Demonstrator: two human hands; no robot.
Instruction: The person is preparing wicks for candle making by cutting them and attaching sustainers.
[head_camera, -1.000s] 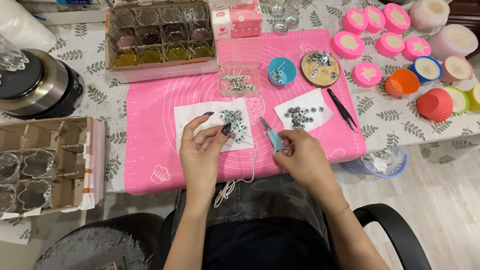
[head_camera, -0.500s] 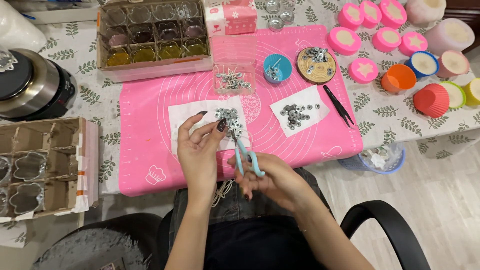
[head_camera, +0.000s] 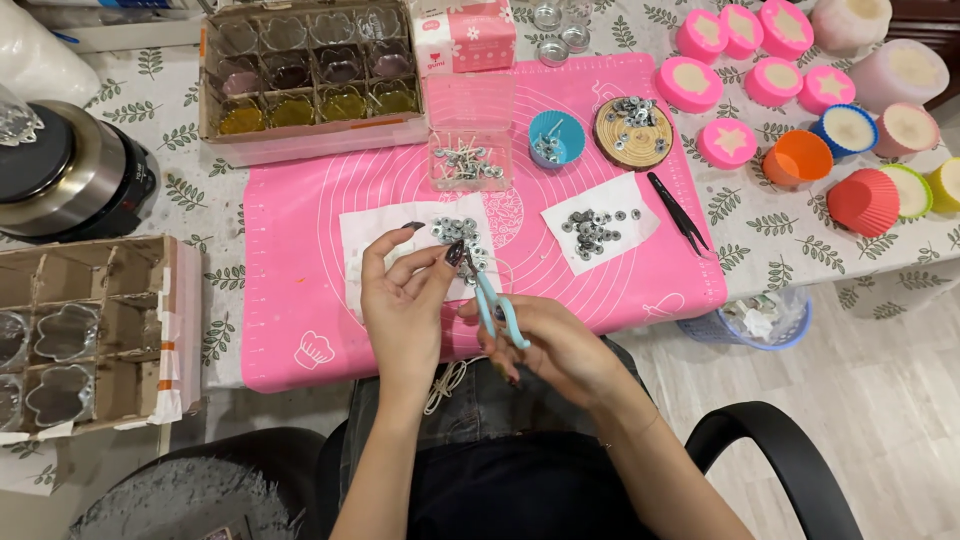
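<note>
My left hand (head_camera: 405, 300) hovers over the front of the pink mat (head_camera: 320, 200), thumb and forefinger pinched on a small metal piece right by the plier tips. My right hand (head_camera: 555, 345) grips light blue pliers (head_camera: 495, 305), jaws pointing up toward the left fingers. A white cord (head_camera: 445, 378) hangs from my hands over my lap. Under the left hand lies a white paper sheet (head_camera: 375, 232) with several small metal discs (head_camera: 458, 232). A second paper (head_camera: 600, 208) with more discs lies to the right.
A clear box of wick tabs (head_camera: 465, 165), a blue cup (head_camera: 555, 138) and a wooden disc (head_camera: 632, 125) sit on the mat. Black tweezers (head_camera: 680, 212) lie at its right edge. Boxed glass jars (head_camera: 305, 65), a carton (head_camera: 85, 340), a metal pot (head_camera: 65, 175), candle moulds (head_camera: 850, 130), a small basket (head_camera: 765, 320).
My right hand moved left from the right-hand paper, bringing the pliers to my left fingers. The left hand lifted slightly off the paper sheet.
</note>
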